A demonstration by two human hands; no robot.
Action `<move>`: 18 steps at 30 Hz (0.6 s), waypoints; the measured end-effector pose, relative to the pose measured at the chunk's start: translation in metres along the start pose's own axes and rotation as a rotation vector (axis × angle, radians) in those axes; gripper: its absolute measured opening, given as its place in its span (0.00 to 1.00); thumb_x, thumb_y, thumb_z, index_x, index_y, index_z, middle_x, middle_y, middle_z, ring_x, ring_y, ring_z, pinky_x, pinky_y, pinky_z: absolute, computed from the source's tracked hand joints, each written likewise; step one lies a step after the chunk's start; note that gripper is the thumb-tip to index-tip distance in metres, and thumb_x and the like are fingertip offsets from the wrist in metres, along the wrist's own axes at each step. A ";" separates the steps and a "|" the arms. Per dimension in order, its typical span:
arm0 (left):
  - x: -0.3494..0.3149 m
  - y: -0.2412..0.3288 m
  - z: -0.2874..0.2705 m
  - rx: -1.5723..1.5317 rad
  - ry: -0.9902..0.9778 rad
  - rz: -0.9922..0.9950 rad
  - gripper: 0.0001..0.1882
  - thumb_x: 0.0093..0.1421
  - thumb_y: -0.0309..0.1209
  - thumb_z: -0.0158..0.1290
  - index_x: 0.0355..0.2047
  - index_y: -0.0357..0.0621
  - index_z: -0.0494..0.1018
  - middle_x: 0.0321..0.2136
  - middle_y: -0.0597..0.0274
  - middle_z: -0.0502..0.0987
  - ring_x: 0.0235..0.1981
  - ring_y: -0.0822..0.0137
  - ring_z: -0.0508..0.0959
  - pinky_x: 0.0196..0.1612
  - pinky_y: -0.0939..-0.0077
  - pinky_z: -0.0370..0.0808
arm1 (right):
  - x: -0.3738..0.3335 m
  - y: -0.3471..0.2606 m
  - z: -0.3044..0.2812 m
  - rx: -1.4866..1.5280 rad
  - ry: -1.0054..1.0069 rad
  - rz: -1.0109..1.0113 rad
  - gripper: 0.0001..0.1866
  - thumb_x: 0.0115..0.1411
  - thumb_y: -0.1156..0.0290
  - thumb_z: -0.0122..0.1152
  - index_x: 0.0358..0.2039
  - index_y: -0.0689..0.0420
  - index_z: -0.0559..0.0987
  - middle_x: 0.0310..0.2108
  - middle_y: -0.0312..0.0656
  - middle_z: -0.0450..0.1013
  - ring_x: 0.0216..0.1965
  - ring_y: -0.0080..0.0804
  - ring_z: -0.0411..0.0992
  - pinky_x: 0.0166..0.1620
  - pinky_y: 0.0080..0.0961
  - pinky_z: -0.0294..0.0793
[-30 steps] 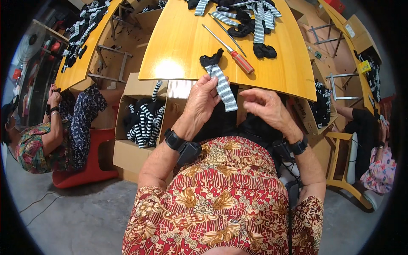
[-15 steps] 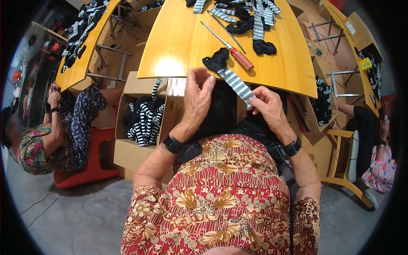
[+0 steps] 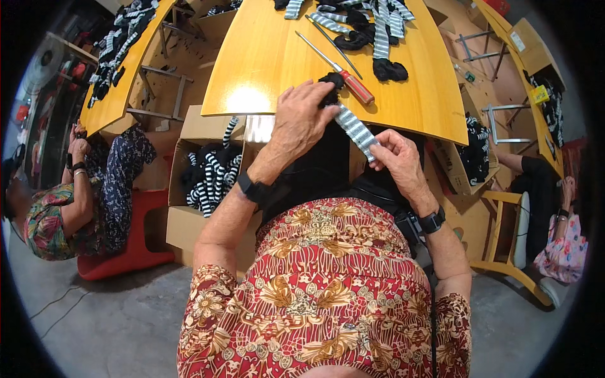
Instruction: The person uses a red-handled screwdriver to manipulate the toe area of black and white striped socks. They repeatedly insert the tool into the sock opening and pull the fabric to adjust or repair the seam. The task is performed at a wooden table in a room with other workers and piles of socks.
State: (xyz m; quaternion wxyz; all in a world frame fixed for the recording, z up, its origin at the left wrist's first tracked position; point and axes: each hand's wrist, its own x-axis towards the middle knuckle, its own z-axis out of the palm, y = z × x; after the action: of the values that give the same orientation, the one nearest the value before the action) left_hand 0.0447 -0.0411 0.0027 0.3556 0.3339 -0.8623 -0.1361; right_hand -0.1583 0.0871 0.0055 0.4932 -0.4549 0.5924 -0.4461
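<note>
Striped sock between two hands, right at the table edge

Right hand has the striped end pinched, thumb against fingers, just off the edge; left hand lies over the black end, can't tell if it's gripping or just pressing. My worry: a loose pinch could let that end slip, and a careless left-hand sweep might knock the red-handled screwdriver just beside it.

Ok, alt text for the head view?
A person's right hand pinches the striped end of a knit piece; the left hand partly covers its black end at the edge of a yellow table. A red-handled screwdriver and similar pieces lie beyond.
</note>
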 end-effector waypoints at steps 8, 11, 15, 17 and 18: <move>0.000 0.042 -0.036 -0.778 -0.079 -0.294 0.13 0.64 0.30 0.53 0.47 0.36 0.74 0.40 0.60 0.79 0.41 0.72 0.78 0.45 0.79 0.75 | 0.021 -0.058 0.006 -0.183 0.201 -0.363 0.05 0.60 0.72 0.59 0.34 0.60 0.77 0.24 0.32 0.73 0.26 0.14 0.70 0.29 0.14 0.69; 0.004 0.053 -0.037 -0.964 -0.004 -0.332 0.12 0.64 0.28 0.52 0.45 0.33 0.72 0.37 0.60 0.78 0.41 0.72 0.78 0.44 0.78 0.75 | 0.023 -0.084 0.031 -0.103 0.271 -0.597 0.03 0.59 0.76 0.59 0.33 0.61 0.77 0.25 0.32 0.74 0.28 0.12 0.71 0.31 0.15 0.71; -0.008 0.046 -0.040 -1.133 -0.010 -0.443 0.14 0.65 0.31 0.52 0.46 0.34 0.70 0.39 0.60 0.78 0.41 0.73 0.78 0.45 0.79 0.76 | 0.032 -0.085 0.051 -0.560 0.272 -1.195 0.10 0.49 0.80 0.63 0.34 0.59 0.77 0.32 0.49 0.75 0.34 0.45 0.76 0.38 0.33 0.78; -0.019 0.032 -0.031 -1.250 0.035 -0.547 0.14 0.65 0.32 0.52 0.47 0.35 0.70 0.40 0.59 0.77 0.40 0.73 0.78 0.45 0.79 0.76 | 0.036 -0.074 0.055 -0.683 0.235 -1.130 0.11 0.49 0.77 0.64 0.35 0.59 0.77 0.32 0.48 0.75 0.35 0.44 0.76 0.40 0.34 0.77; -0.025 0.029 -0.029 -1.270 0.019 -0.625 0.16 0.65 0.34 0.53 0.48 0.36 0.70 0.40 0.59 0.77 0.40 0.72 0.79 0.44 0.79 0.77 | 0.040 -0.065 0.055 -0.715 0.207 -1.088 0.11 0.49 0.77 0.64 0.35 0.60 0.77 0.31 0.48 0.75 0.35 0.44 0.76 0.40 0.34 0.77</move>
State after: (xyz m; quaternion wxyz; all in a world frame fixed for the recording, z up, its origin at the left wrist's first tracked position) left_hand 0.0643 -0.0030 0.0235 0.4335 0.2949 -0.4766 -0.7057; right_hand -0.1015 0.0313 0.0559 -0.0436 -0.7799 0.4341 -0.4488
